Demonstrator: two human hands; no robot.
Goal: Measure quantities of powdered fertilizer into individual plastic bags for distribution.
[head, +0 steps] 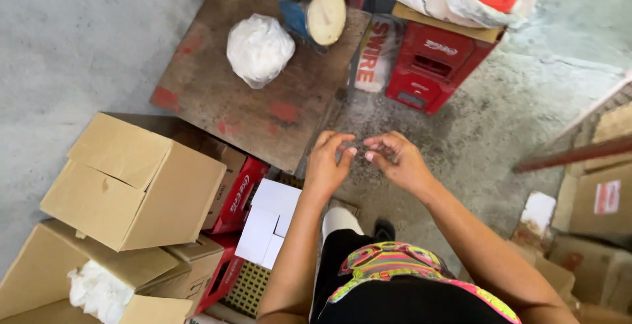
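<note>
My left hand (328,163) and my right hand (397,159) are raised together in front of me above the concrete floor, fingertips almost touching. The fingers pinch something very small between them; I cannot tell what it is. Below the hands are my knees and a bright patterned garment (395,261). A small white folded carton (270,222) lies just left of my left forearm, on a red crate (238,192).
Brown cardboard boxes (135,182) are stacked at the left, one holding white wadding (99,291). A worn wooden board (257,94) carries a white plastic bag (259,49) and a tin (316,16). Another red crate (434,64) stands farther off; more boxes (599,205) at the right.
</note>
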